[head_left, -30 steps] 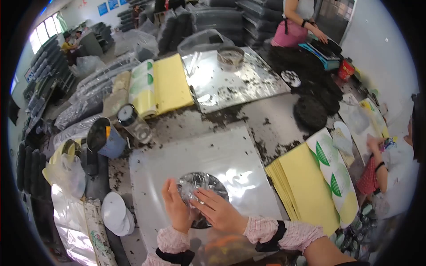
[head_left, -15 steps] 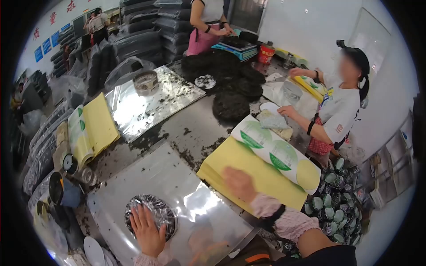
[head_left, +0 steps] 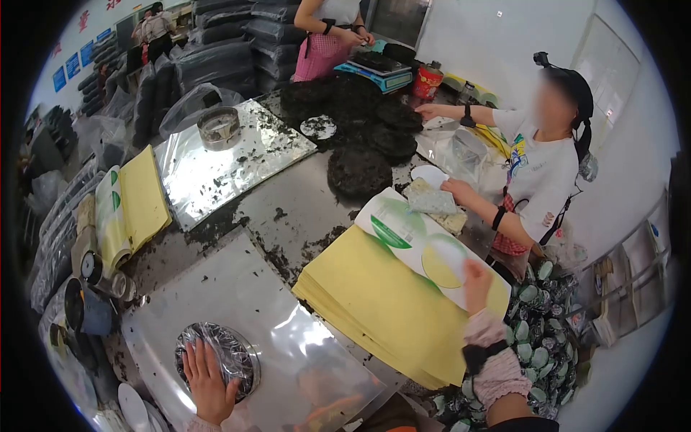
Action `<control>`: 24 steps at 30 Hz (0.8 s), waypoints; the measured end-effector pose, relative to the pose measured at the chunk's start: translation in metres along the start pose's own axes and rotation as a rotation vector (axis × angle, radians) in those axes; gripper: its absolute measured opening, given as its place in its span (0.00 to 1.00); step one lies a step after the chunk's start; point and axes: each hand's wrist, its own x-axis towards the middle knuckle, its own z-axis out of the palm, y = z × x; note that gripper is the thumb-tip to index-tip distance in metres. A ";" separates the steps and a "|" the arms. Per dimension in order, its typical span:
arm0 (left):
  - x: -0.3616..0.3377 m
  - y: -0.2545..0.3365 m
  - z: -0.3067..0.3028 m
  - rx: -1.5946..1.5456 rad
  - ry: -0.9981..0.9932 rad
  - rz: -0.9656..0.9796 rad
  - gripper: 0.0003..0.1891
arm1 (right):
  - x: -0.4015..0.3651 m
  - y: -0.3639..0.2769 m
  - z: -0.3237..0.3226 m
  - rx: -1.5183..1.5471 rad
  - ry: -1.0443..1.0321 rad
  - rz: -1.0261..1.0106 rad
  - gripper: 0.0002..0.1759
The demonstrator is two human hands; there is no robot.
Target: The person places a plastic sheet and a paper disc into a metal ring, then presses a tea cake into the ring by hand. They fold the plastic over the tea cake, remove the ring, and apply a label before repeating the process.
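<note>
My left hand (head_left: 206,381) lies flat, fingers stretched, on a round dark cake wrapped in clear film (head_left: 234,354). The wrapped cake, with a ring-like rim at its side, rests on a clear plastic sheet (head_left: 237,306). To the right, my right hand (head_left: 476,286) is over the rolled-back printed sheets with green circles (head_left: 410,232), near their right end. Motion blurs its fingers, so I cannot see whether it grips a sheet. Below the printed roll spreads a stack of yellow paper (head_left: 374,302).
Dark, flat round cakes (head_left: 360,174) lie mid-table beside loose crumbs. A metal ring (head_left: 218,128) stands on another plastic sheet (head_left: 234,169). Many small wrapped packets (head_left: 540,353) are heaped at right. A co-worker (head_left: 540,173) reaches across the right side; another person (head_left: 327,43) stands at the back.
My right hand has moved right, from above the yellow paper to the printed sheets. My left hand stays on the wrapped cake. The co-worker's far hand has reached toward the dark cakes.
</note>
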 end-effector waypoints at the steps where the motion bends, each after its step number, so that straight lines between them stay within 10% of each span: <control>1: 0.000 0.000 0.000 -0.009 -0.001 0.010 0.46 | 0.050 0.063 -0.035 0.111 0.112 0.074 0.19; 3: 0.001 0.002 -0.003 -0.027 0.004 -0.013 0.46 | 0.105 0.209 -0.114 -0.320 0.458 -0.658 0.26; 4: 0.000 0.002 -0.001 -0.014 0.015 -0.008 0.45 | 0.108 0.198 -0.117 -0.214 0.515 -0.510 0.29; 6: 0.001 0.000 -0.003 0.011 0.028 -0.029 0.44 | 0.043 -0.007 -0.046 0.290 0.282 0.175 0.32; 12: -0.001 -0.005 0.004 0.044 0.094 0.012 0.38 | -0.227 -0.169 0.209 0.055 -1.056 -1.010 0.46; 16: -0.009 -0.017 0.024 -0.346 0.208 0.087 0.26 | -0.278 -0.227 0.240 0.027 -1.229 -1.308 0.54; 20: -0.005 -0.020 0.024 -0.521 0.234 0.046 0.29 | -0.276 -0.255 0.225 -0.213 -1.341 -1.308 0.55; 24: -0.010 -0.016 0.018 -0.749 0.108 -0.040 0.33 | -0.299 -0.254 0.278 0.451 -1.540 -0.586 0.50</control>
